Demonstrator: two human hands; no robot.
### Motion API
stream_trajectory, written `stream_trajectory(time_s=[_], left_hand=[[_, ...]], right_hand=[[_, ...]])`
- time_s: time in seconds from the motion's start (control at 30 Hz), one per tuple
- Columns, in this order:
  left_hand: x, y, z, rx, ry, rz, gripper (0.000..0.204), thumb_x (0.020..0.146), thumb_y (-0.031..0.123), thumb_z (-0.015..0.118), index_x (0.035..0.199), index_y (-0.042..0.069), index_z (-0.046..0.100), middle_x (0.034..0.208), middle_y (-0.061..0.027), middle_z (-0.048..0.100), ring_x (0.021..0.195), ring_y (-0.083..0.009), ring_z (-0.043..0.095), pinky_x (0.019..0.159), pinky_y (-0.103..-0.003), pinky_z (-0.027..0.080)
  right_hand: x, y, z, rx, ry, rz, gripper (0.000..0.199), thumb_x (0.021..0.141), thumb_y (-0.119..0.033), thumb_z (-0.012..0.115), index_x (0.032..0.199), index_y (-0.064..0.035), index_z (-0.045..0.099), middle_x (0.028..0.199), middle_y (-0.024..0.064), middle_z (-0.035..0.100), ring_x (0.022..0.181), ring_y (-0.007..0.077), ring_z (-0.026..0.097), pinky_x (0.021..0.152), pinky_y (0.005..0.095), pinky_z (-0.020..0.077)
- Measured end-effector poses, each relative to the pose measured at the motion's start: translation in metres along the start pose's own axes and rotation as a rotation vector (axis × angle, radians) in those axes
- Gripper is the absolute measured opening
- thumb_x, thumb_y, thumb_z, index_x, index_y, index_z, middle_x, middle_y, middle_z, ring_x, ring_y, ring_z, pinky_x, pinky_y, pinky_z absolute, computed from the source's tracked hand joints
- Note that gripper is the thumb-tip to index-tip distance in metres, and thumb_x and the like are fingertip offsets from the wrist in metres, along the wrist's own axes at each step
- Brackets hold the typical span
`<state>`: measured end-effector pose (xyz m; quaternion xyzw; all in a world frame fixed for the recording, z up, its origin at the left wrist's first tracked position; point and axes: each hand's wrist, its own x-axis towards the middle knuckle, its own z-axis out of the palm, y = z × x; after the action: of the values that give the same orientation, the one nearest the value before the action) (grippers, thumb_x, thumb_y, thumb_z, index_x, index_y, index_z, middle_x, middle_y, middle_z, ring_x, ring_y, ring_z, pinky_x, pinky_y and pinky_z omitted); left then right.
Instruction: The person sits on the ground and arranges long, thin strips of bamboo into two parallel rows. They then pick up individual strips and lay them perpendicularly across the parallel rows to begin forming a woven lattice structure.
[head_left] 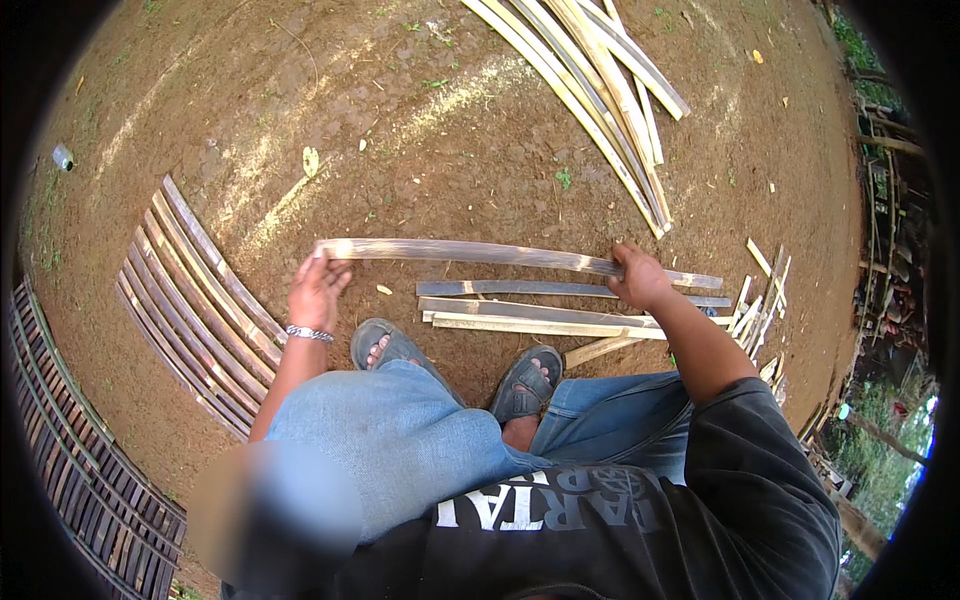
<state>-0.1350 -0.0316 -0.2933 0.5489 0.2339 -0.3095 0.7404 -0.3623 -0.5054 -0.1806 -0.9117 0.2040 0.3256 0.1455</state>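
Observation:
A long bamboo slat (pixel 470 250), grey-brown with paler bands, stretches sideways in front of me. My left hand (pixel 314 292), with a bracelet at its wrist, is closed at the slat's left end. Towards the other end, my right hand (pixel 640 278) is wrapped round it, and a short length sticks out past the fingers. Just below lie more slats on the ground: a dark one (pixel 510 289), a brownish one (pixel 530 312) and a pale one (pixel 540 326). The right hand and forearm cover part of these.
Bamboo slats lie side by side at left (pixel 205 310). A slatted bamboo panel (pixel 90 450) stands at the lower left. Loose slats (pixel 590 85) lie far ahead, and short offcuts (pixel 765 300) at the right. My sandalled feet (pixel 525 385) are on the dirt ground (pixel 430 150).

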Motion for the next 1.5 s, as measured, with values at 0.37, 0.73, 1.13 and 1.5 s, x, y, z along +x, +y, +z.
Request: stream_trajectory(time_s=[0.37, 0.73, 1.13, 1.5], left_hand=[[0.025, 0.057, -0.118, -0.415, 0.563, 0.312, 0.041, 0.104, 0.025, 0.056, 0.138, 0.001, 0.048, 0.139, -0.0176, 0.055, 0.128, -0.0317, 0.056, 0.11, -0.046, 0.046], [0.007, 0.055, -0.101, -0.619, 0.547, 0.288, 0.038, 0.103, 0.022, 0.057, 0.133, 0.0, 0.051, 0.129, -0.0201, 0.061, 0.12, -0.0327, 0.06, 0.104, -0.049, 0.05], [0.039, 0.126, -0.012, -0.471, 0.18, 0.321, 0.029, 0.102, 0.026, 0.061, 0.118, 0.004, 0.05, 0.113, -0.0136, 0.062, 0.1, -0.0274, 0.067, 0.082, -0.041, 0.06], [0.156, 0.214, -0.125, -0.499, 0.324, 0.374, 0.035, 0.104, 0.024, 0.057, 0.129, 0.001, 0.048, 0.117, -0.0157, 0.062, 0.098, -0.0272, 0.067, 0.083, -0.04, 0.06]], right_hand=[[0.06, -0.079, -0.042, -0.052, 0.319, -0.416, 0.034, 0.081, -0.016, 0.071, 0.113, -0.0081, 0.061, 0.106, 0.0131, 0.064, 0.106, 0.0348, 0.061, 0.094, 0.0468, 0.0474], [0.117, -0.186, -0.06, -0.068, 0.404, -0.613, 0.037, 0.083, -0.01, 0.069, 0.12, -0.0092, 0.065, 0.109, 0.0122, 0.065, 0.109, 0.0361, 0.06, 0.098, 0.0466, 0.0459], [0.122, -0.338, -0.08, -0.101, 0.676, -0.701, 0.067, 0.081, -0.012, 0.077, 0.144, -0.0143, 0.051, 0.147, 0.0141, 0.048, 0.139, 0.0356, 0.041, 0.119, 0.0542, 0.027], [0.042, -0.088, -0.031, -0.23, 0.179, -0.345, 0.077, 0.073, -0.011, 0.081, 0.142, -0.0073, 0.047, 0.138, 0.0247, 0.051, 0.129, 0.0459, 0.047, 0.11, 0.0509, 0.04]])
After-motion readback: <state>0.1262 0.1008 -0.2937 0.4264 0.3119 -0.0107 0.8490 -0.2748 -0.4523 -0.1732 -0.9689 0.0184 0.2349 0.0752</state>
